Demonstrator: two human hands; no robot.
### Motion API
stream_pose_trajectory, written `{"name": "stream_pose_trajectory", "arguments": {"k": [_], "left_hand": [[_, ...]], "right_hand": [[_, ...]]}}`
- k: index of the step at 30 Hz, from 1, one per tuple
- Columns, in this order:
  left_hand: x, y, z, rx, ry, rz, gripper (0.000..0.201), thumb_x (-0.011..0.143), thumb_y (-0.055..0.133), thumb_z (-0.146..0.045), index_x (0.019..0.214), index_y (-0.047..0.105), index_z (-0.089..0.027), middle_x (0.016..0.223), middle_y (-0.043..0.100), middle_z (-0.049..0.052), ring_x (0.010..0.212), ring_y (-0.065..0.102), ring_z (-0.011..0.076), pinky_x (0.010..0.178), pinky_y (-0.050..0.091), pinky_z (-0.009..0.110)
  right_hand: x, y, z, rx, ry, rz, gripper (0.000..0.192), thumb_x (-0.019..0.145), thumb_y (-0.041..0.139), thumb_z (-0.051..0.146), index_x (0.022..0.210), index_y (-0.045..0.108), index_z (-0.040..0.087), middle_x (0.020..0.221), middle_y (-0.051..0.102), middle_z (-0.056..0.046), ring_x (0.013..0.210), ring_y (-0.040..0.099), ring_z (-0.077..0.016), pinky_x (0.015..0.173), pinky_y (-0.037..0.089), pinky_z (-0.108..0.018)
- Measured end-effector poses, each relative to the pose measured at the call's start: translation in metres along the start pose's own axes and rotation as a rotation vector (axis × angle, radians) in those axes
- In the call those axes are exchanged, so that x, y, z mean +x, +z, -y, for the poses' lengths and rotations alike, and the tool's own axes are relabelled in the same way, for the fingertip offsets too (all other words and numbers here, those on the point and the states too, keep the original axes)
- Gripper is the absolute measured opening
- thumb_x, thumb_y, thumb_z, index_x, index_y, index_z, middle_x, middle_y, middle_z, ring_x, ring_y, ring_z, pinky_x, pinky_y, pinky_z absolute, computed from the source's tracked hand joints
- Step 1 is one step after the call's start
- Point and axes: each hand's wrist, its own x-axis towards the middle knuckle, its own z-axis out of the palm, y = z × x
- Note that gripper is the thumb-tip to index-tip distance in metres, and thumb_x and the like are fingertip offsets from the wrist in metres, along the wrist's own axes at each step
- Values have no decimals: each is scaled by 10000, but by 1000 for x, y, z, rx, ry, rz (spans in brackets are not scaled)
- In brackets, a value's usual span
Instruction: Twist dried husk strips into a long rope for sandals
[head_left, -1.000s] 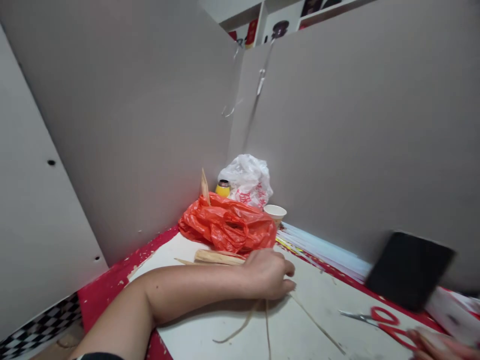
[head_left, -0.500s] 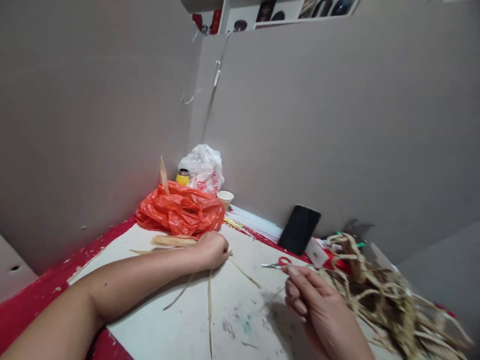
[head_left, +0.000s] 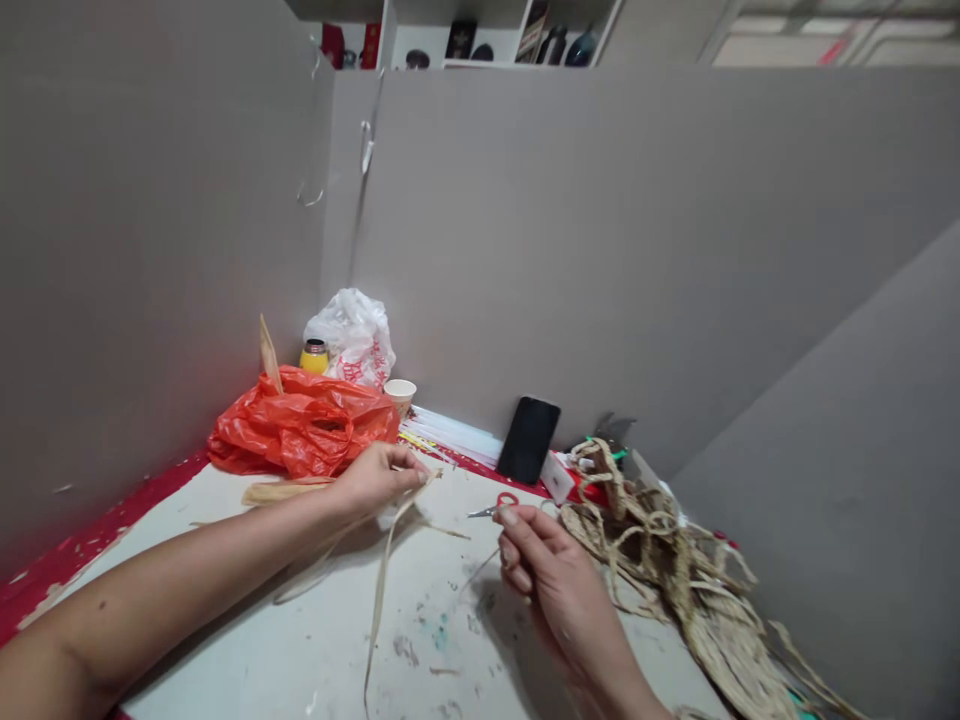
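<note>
- Strips of pale dried leaf [head_left: 382, 575] lie at centre frame, one end pinched in the left hand [head_left: 379, 478], the loose ends trailing down toward the bottom edge over the white tabletop [head_left: 247, 640]
- Left hand sits left of centre, fingers closed together on the strips, forearm stretching to the lower left corner
- Right hand [head_left: 551, 575] is just right of centre, fingers curled with thumb and fingertips drawn together; a thin strand seems to run from it toward lower left, though whether it grips it cannot be told
- Red-handled scissors [head_left: 495, 506] lie on the table just above the right hand, between the two hands
- Orange plastic bag [head_left: 300, 430] sits left of centre, just above the left hand, a dry husk [head_left: 281, 490] lying beside it
- White plastic bag [head_left: 352, 335], yellow bottle [head_left: 314, 356] and paper cup [head_left: 400, 392] stand in the corner behind
- Black phone [head_left: 529, 440] leans on the grey partition, centre right
- Tangled woven straw [head_left: 675, 570] fills the lower right
</note>
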Motion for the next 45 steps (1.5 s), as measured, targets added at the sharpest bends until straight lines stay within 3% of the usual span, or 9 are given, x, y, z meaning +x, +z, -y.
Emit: {"name": "stream_pose_trajectory", "arguments": {"k": [2, 4, 9, 18, 22, 30, 35, 41, 45], "left_hand": [[-6, 2, -12, -388, -85, 113, 227, 685, 683, -319, 711, 586, -115, 741, 671, 57, 666, 600, 122, 655, 432, 227], [-13, 5, -22, -622, -169, 252, 269, 639, 735, -307, 705, 553, -119, 804, 687, 79, 709, 633, 140, 689, 454, 246], [-24, 14, -28, -740, -303, 464, 301, 655, 738, -306, 769, 519, -133, 834, 692, 95, 576, 629, 122, 550, 458, 219], [-31, 24, -29, -731, -221, 420, 313, 658, 723, -341, 751, 499, -144, 761, 667, 45, 517, 578, 95, 498, 462, 219], [-35, 26, -31, -709, -200, 445, 296, 673, 701, -350, 760, 504, -148, 774, 663, 44, 523, 561, 88, 500, 448, 217], [-40, 27, -36, -636, -237, 431, 314, 705, 674, -406, 805, 512, -156, 660, 637, 10, 362, 255, 2, 372, 128, 179], [-42, 26, -39, -612, -260, 383, 339, 642, 734, -404, 744, 558, -133, 534, 557, -44, 354, 238, 1, 384, 92, 204], [-40, 25, -35, -658, -364, 476, 298, 653, 726, -383, 738, 574, -142, 549, 564, -42, 338, 208, -3, 379, 51, 204], [-40, 24, -36, -658, -356, 465, 262, 655, 722, -352, 723, 584, -140, 515, 537, -47, 337, 200, 0, 378, 53, 204]], "right_hand": [[0, -1, -2, -13, 2, 20, 322, 663, 748, 414, 746, 579, 153, 480, 458, 74, 368, 310, -26, 370, 199, -149], [-1, -2, -4, -33, -14, 46, 317, 679, 738, 414, 757, 586, 148, 479, 464, 73, 368, 309, -24, 374, 204, -150], [-1, -4, -9, -78, -46, 83, 305, 704, 716, 427, 754, 597, 150, 479, 498, 65, 352, 337, -29, 371, 227, -158], [-5, 2, -4, -118, -13, 43, 422, 614, 782, 414, 903, 683, 122, 487, 538, 44, 364, 388, -47, 370, 287, -168], [-6, 1, -8, -177, -77, 50, 333, 680, 739, 400, 857, 689, 123, 527, 566, 22, 404, 417, -56, 391, 309, -174], [-13, -1, -5, -335, -176, 83, 251, 756, 671, 395, 741, 650, 145, 515, 528, 29, 411, 388, -55, 397, 298, -174], [-19, 1, -1, -461, -262, 70, 239, 775, 640, 387, 736, 657, 152, 512, 517, 22, 419, 401, -70, 399, 315, -182], [-19, 0, 1, -632, -459, 82, 231, 798, 605, 355, 701, 671, 156, 535, 539, -1, 456, 434, -97, 415, 350, -196], [-16, -2, 0, -582, -387, 95, 250, 784, 626, 382, 724, 683, 147, 526, 531, 5, 441, 429, -91, 407, 348, -195]]}}
